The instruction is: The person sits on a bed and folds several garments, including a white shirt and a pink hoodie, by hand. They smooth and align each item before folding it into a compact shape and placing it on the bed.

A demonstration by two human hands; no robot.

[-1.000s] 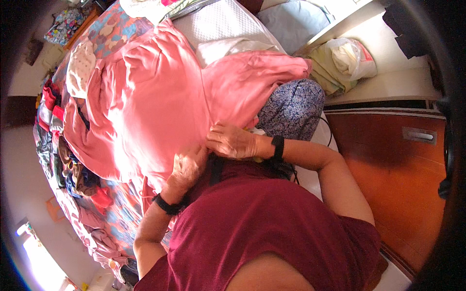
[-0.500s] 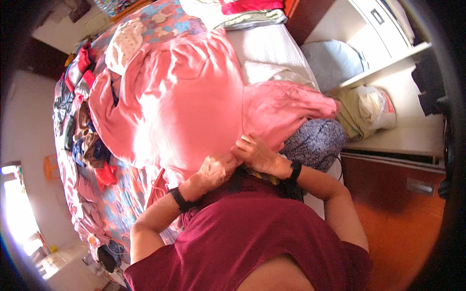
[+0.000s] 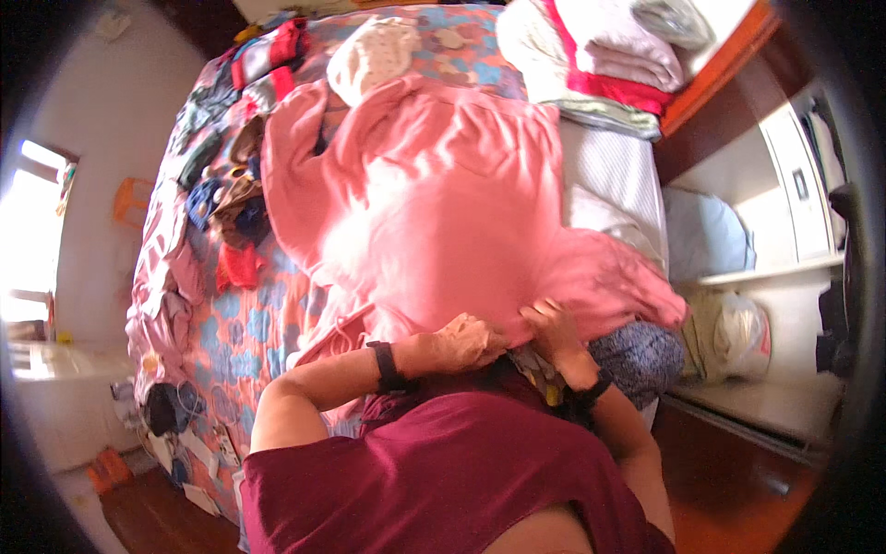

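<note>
Pink cloth garment [image 3: 461, 245] lies spread across the bed [image 3: 265, 328], its near edge at the person's lap. The left hand [image 3: 468, 343] has its grip curled closed on that edge, fingertips hidden; just beside it, the right hand [image 3: 554, 332] pinches the same edge between thumb and fingers. Blue patterned cloth [image 3: 639, 358] bulges near the right wrist. A cream dotted cloth [image 3: 372, 60] sits beyond the garment's far side, jumbled clothes [image 3: 231, 203] to its left, folded bedding [image 3: 618, 60] at far right, and a plastic bag [image 3: 741, 332] on a shelf.
</note>
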